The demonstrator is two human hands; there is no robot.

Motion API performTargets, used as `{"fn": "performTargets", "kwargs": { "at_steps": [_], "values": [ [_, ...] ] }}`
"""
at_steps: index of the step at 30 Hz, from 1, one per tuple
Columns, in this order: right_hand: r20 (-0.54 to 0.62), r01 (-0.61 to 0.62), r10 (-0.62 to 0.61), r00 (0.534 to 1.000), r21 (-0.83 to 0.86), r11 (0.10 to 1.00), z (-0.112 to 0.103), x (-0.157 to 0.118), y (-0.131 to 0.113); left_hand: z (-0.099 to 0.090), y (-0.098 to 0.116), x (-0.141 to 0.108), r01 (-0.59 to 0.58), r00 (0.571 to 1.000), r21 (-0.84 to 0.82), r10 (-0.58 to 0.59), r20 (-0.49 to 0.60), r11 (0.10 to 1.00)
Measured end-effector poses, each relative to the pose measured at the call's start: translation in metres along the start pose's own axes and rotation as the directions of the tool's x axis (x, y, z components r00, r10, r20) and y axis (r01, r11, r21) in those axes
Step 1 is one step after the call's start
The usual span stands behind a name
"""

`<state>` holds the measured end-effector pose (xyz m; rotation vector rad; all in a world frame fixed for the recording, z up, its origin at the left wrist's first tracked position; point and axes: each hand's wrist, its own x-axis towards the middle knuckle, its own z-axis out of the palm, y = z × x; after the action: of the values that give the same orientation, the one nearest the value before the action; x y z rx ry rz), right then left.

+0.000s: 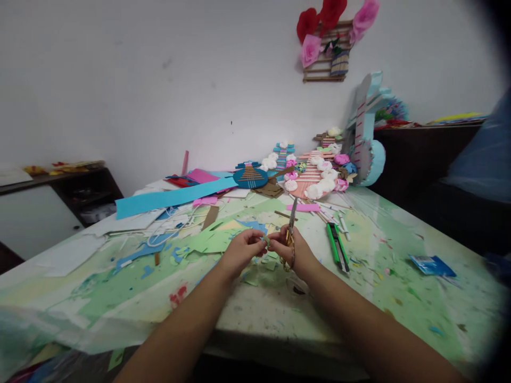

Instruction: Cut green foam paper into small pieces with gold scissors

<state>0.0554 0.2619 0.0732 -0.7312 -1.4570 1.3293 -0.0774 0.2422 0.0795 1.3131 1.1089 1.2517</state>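
My left hand (245, 248) pinches a small piece of light green paper (266, 241) over the front middle of the table. Facing it, my right hand (295, 250) has its thumb and fingertips at the same green piece. A pair of scissors (293, 218) with gold handles hangs on the right hand, its blades pointing up and away from me. Below and behind the hands lie light green paper sheets (211, 240) and small cut scraps. The exact shape of the pinched piece is too small to make out.
A green utility knife (337, 247) lies right of my hands, near white markers (344, 226). Paper instrument models (250, 175) and paper flowers (322, 183) stand at the back by the wall. A blue packet (432, 265) lies at the right; a long blue strip (175, 198) at the left.
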Motion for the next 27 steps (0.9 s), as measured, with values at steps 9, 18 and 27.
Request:
{"fn": "performTargets", "kwargs": {
  "at_steps": [9, 18, 27],
  "values": [
    [0.061, -0.013, 0.015, 0.998, -0.023, 1.0, 0.0, -0.001, 0.005, 0.001, -0.006, 0.002, -0.065, 0.975, 0.2, 0.105, -0.198, 0.978],
    [-0.016, -0.002, -0.002, 1.0, -0.225, 0.974, -0.005, 0.002, 0.009, 0.0, -0.001, 0.001, -0.052, 0.965, -0.012, 0.047, -0.257, 0.999],
    [0.083, 0.035, 0.074, 0.994, -0.864, 0.503, 0.002, -0.013, -0.004, 0.003, 0.005, -0.002, -0.027, 0.981, -0.393, -0.052, -0.188, 0.919]
  ]
}}
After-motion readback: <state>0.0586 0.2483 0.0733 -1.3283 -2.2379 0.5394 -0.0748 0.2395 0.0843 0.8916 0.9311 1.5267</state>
